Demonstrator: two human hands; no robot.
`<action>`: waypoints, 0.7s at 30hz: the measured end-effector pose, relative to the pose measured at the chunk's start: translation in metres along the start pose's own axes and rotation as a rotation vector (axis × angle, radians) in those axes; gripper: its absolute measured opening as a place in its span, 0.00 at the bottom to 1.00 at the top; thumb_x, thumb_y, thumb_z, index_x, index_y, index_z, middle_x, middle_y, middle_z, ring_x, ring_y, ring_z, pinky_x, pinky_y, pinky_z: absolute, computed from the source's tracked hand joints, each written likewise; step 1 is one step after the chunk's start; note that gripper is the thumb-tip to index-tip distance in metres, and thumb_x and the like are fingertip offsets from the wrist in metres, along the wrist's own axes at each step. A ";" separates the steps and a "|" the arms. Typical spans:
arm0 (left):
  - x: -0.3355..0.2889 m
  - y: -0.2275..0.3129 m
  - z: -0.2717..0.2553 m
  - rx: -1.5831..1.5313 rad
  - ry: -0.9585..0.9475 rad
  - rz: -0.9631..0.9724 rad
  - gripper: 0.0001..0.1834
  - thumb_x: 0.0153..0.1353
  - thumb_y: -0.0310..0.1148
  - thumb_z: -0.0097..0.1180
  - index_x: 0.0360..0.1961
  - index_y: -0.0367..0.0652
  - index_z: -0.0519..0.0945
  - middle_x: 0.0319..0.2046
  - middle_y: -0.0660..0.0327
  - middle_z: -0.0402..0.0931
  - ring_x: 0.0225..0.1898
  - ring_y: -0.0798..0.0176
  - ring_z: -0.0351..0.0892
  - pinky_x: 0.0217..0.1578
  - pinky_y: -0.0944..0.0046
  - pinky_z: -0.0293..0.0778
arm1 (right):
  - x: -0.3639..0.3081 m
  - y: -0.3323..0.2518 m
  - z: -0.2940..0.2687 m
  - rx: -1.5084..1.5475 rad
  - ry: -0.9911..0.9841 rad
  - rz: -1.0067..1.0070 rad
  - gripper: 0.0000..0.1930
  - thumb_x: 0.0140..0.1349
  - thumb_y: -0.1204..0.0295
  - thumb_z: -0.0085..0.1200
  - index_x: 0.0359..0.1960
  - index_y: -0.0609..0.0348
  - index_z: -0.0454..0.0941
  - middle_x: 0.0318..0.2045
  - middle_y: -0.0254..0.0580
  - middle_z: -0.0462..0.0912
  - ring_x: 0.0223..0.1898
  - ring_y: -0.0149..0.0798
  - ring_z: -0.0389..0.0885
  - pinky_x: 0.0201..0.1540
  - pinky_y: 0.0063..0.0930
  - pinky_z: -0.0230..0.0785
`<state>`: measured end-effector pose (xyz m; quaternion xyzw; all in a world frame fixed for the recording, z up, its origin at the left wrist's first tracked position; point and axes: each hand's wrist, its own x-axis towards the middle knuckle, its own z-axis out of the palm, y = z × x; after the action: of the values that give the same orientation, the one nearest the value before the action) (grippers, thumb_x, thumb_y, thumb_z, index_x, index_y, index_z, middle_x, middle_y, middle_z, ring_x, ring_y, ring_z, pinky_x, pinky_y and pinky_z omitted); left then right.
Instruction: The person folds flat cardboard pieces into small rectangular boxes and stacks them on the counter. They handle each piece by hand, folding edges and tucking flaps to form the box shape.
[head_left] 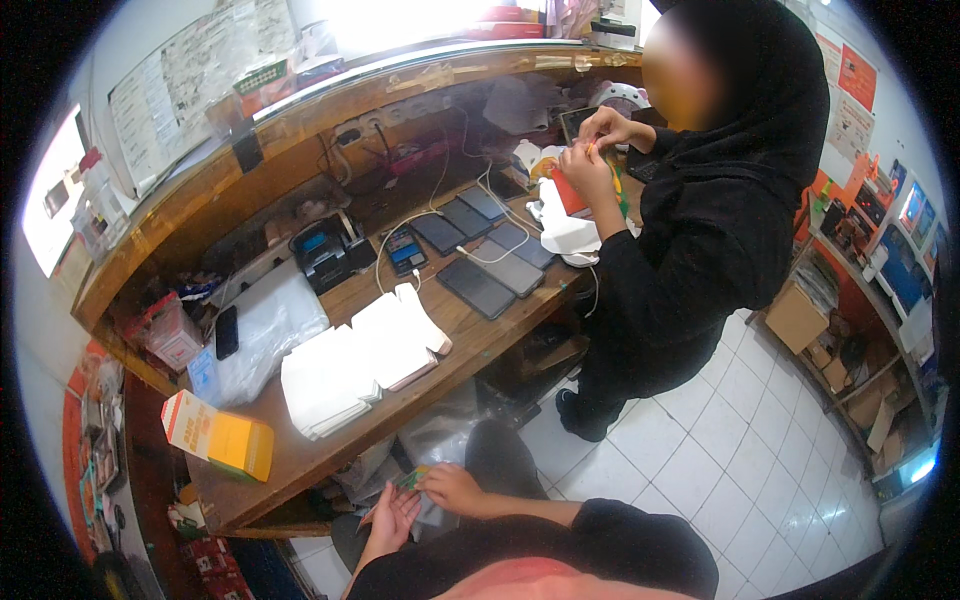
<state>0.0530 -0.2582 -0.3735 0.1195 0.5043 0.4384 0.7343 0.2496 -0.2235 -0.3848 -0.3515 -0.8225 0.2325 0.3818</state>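
Low in the picture, beside the table's front edge, my two hands are close together over my lap. My right hand [451, 490] is closed, its fingertips pinching a small, flat green and yellow piece [412, 478] too small to make out further. My left hand [396, 516] lies palm up under it with the fingers stretched out, nearest to the piece's left end; whether it touches is unclear. On the table ahead are a stack of white folded cartons [350, 365] and a yellow carton [242, 446] with a raised flap. Several phones [477, 287] lie beyond, some with white cables.
At right a person in black [700, 220] stands at the table, both hands on a small orange thing. A black phone [228, 332] lies near clear plastic bags [270, 345]. A black device [328, 248] stands behind. Tiled floor [680, 440] and laden shelves [850, 340] are right.
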 end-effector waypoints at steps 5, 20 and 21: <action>-0.004 0.003 0.010 0.025 -0.013 0.014 0.32 0.65 0.56 0.48 0.57 0.41 0.66 0.53 0.52 0.70 0.56 0.55 0.69 0.55 0.56 0.67 | 0.006 0.001 -0.003 0.023 -0.024 0.033 0.11 0.54 0.70 0.56 0.40 0.51 0.80 0.42 0.38 0.78 0.46 0.46 0.73 0.46 0.40 0.68; 0.003 -0.009 0.007 -0.029 0.118 0.211 0.12 0.66 0.38 0.52 0.43 0.41 0.76 0.37 0.61 0.78 0.37 0.66 0.78 0.40 0.65 0.74 | 0.011 -0.015 0.004 0.086 0.008 0.172 0.08 0.55 0.74 0.56 0.38 0.54 0.80 0.34 0.41 0.79 0.40 0.48 0.77 0.42 0.38 0.70; 0.001 -0.007 0.012 0.011 0.194 0.234 0.10 0.66 0.36 0.52 0.42 0.41 0.76 0.36 0.60 0.78 0.35 0.66 0.78 0.38 0.65 0.75 | 0.011 -0.015 0.007 0.091 0.017 0.178 0.08 0.56 0.74 0.55 0.38 0.55 0.79 0.34 0.42 0.79 0.40 0.49 0.77 0.43 0.39 0.70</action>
<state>0.0669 -0.2586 -0.3731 0.1385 0.5582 0.5276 0.6253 0.2335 -0.2257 -0.3743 -0.4074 -0.7734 0.2999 0.3821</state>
